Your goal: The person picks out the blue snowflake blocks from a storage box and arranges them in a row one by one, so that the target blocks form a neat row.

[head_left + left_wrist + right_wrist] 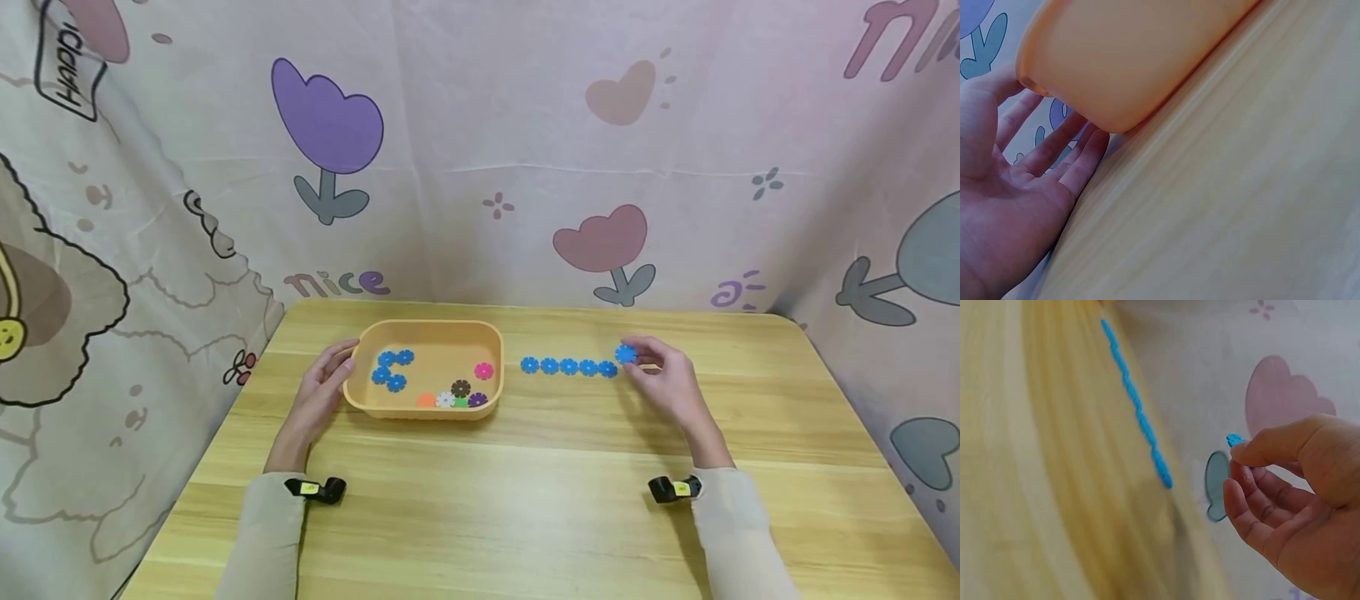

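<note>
Across the table (480, 500), blue discs (569, 367) run left-right; right fingers (651, 347) pinch another (624, 355).

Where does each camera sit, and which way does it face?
Head: worn on the head, facing forward and down at the table; left hand, right hand, sleeves show.
Left wrist: on that wrist, facing the tray; left hand shows.
Right wrist: on that wrist, facing the row of blue discs; right hand shows.
Head and right wrist views share that row.
</note>
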The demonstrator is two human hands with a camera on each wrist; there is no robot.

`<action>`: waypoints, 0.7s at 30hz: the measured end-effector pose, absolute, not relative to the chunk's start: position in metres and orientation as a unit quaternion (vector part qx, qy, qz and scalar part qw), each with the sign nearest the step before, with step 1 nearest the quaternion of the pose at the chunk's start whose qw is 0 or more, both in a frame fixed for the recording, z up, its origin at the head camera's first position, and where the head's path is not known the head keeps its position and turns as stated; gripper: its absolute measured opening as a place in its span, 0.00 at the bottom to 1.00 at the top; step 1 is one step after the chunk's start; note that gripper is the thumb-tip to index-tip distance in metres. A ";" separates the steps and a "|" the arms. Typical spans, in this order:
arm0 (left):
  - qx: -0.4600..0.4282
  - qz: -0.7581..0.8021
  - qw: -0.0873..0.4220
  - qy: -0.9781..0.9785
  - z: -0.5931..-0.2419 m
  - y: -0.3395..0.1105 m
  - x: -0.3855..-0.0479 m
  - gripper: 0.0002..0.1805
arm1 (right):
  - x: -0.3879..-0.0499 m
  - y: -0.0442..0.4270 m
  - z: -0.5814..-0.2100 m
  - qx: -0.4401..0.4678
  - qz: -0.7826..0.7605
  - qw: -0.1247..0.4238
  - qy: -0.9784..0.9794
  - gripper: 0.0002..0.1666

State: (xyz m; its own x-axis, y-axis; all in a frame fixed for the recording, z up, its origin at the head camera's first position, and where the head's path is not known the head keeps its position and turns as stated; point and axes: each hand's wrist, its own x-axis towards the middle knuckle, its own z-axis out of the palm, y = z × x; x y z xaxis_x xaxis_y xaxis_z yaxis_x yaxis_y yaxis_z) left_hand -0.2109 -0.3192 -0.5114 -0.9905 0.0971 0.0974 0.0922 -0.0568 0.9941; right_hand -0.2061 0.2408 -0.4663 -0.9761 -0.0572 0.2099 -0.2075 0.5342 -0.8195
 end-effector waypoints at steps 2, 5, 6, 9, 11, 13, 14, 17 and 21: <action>0.069 0.722 0.001 0.689 -0.512 -0.320 -0.211 0.27 | -0.207 0.244 -0.470 0.070 0.473 0.072 -0.875 0.22; 0.067 0.719 0.000 0.692 -0.511 -0.320 -0.210 0.27 | -0.208 0.248 -0.476 0.061 0.461 0.063 -0.883 0.22; 0.066 0.719 0.000 0.692 -0.511 -0.319 -0.210 0.27 | -0.209 0.250 -0.477 0.059 0.454 0.062 -0.887 0.22; 0.064 0.719 0.002 0.692 -0.510 -0.318 -0.210 0.27 | -0.209 0.254 -0.482 0.051 0.434 0.055 -0.898 0.21; 0.062 0.719 0.003 0.692 -0.510 -0.318 -0.210 0.28 | -0.210 0.256 -0.486 0.048 0.418 0.051 -0.906 0.21; 0.062 0.718 0.004 0.693 -0.510 -0.317 -0.210 0.28 | -0.211 0.258 -0.489 0.046 0.407 0.048 -0.911 0.20; 0.061 0.718 0.004 0.693 -0.510 -0.318 -0.211 0.28 | -0.211 0.259 -0.491 0.046 0.402 0.047 -0.913 0.20; 0.060 0.718 0.003 0.693 -0.510 -0.318 -0.211 0.28 | -0.213 0.260 -0.493 0.053 0.395 0.044 -0.916 0.20; 0.060 0.717 0.003 0.694 -0.511 -0.319 -0.211 0.28 | -0.214 0.261 -0.495 0.060 0.394 0.035 -0.916 0.20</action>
